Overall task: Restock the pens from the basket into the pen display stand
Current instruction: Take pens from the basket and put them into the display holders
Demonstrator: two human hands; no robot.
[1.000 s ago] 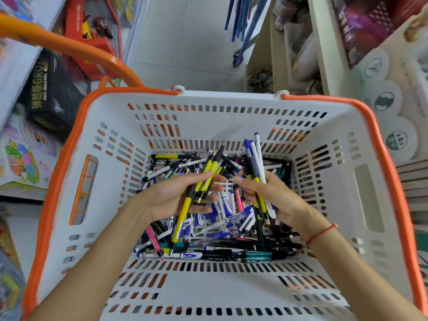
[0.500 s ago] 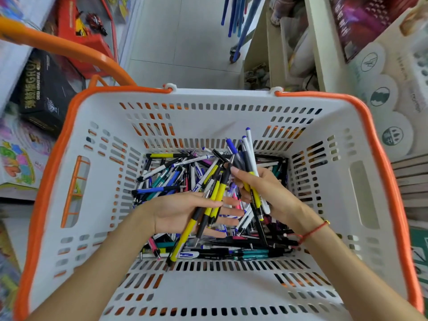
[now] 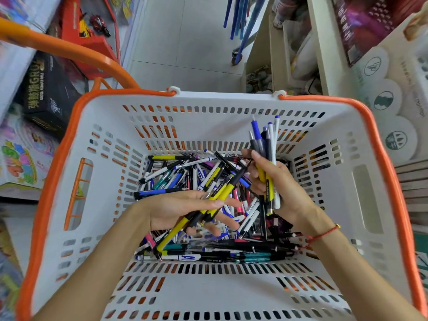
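A white basket (image 3: pixel 222 295) with an orange rim fills the view, and a loose pile of pens (image 3: pixel 180 174) lies on its floor. My left hand (image 3: pixel 176 210) is inside the basket, holding a few yellow-and-black pens (image 3: pixel 221 194) that slant across its palm and fingers. My right hand (image 3: pixel 281 185) grips an upright bunch of pens (image 3: pixel 266 144) in blue, white and yellow, their tips rising above the pile near the basket's far right wall. The pen display stand is not in view.
The basket's orange handle (image 3: pixel 69 53) arcs off to the upper left. Boxed toys and a black game box (image 3: pixel 51 89) stand on the left. Shelves with rolls and boxes (image 3: pixel 391 105) line the right. Tiled floor (image 3: pixel 185 42) lies beyond the basket.
My right hand has lifted its bunch of pens up and to the right, more upright. My left hand has shifted slightly lower with the yellow pens. The camera has tilted a little.
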